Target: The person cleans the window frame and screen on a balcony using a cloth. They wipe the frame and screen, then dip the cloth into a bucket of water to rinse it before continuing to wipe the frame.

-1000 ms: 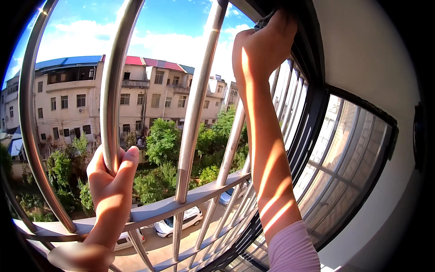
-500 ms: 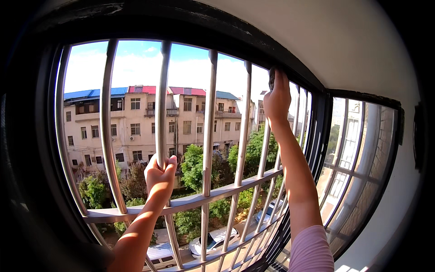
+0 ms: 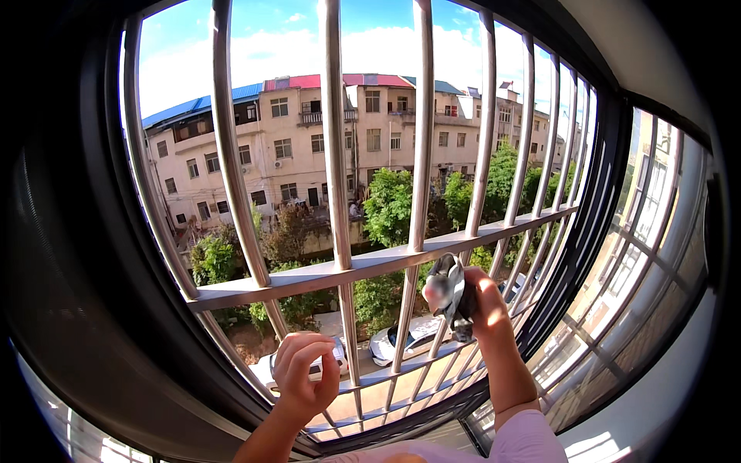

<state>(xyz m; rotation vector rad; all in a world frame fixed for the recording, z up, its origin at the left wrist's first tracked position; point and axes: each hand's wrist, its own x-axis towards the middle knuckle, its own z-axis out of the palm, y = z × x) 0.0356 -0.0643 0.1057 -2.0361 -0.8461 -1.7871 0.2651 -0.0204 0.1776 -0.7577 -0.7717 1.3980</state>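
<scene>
In my right hand [image 3: 488,310] is a crumpled grey cloth [image 3: 461,299], pinched between thumb and fingers. A paler patch with a pinkish spot shows on its left side. The cloth is in front of the metal window bars [image 3: 421,154], just below the horizontal rail [image 3: 378,262]. Lower and to the left, my left hand [image 3: 305,374] is raised with its fingers loosely bent and apart. It holds nothing and appears off the bars, below the rail.
A dark window frame [image 3: 610,177] surrounds the barred opening. An opened glass sash [image 3: 641,255] stands at the right. Beyond the bars are trees [image 3: 388,204], parked cars [image 3: 409,336] and a beige building [image 3: 293,147] with blue and red roofs.
My right hand has come down from the top of the frame with the cloth to below the rail. My left hand has let go of a vertical bar and dropped lower. The view has tilted down.
</scene>
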